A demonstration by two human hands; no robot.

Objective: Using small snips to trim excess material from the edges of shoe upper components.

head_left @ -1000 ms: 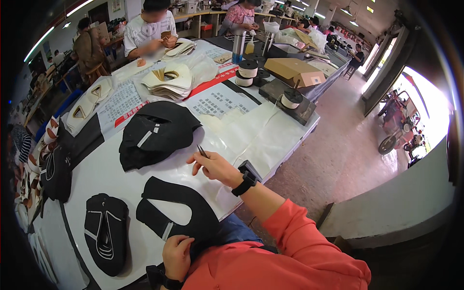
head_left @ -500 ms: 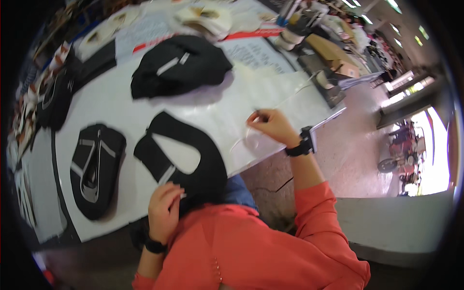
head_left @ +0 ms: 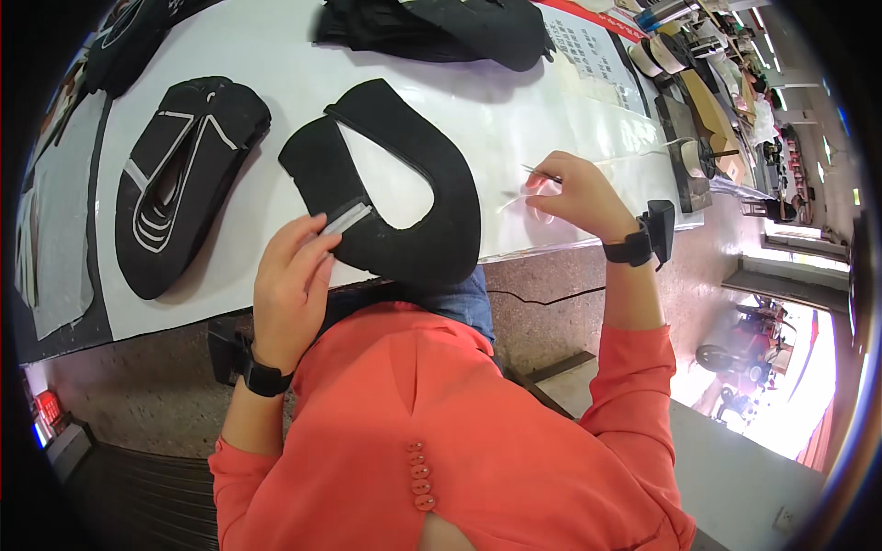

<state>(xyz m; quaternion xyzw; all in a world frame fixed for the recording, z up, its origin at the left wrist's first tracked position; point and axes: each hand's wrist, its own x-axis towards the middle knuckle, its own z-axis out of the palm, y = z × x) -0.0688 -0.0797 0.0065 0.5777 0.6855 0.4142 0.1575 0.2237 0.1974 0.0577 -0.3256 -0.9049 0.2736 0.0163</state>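
A black, curved shoe upper [head_left: 446, 197] lies flat near the table's front edge, its wide opening showing the white table. Across its near left arm runs a short pale strip [head_left: 351, 217]. My left hand [head_left: 292, 280] is closed at the strip's outer end, its fingertips pinching it by the upper's edge. To the right, over the table and apart from the upper, my right hand [head_left: 586, 197] pinches a thin, pointed metal tool [head_left: 540, 174]; its exact kind is hidden by the fingers. A pale thread seems to show below those fingers.
Left of the upper lies a stack of black uppers [head_left: 197, 165] with pale outlines. A heap of black fabric pieces [head_left: 441, 35] sits at the back. Thread spools [head_left: 669, 53] and a dark block [head_left: 682, 138] stand at the right. A thin cable [head_left: 542, 301] shows below the table edge.
The view has shifted, so the table and uppers sit higher in the picture. My left hand stays at the strip, which shows more fully. My right hand remains pinched, right of the upper.
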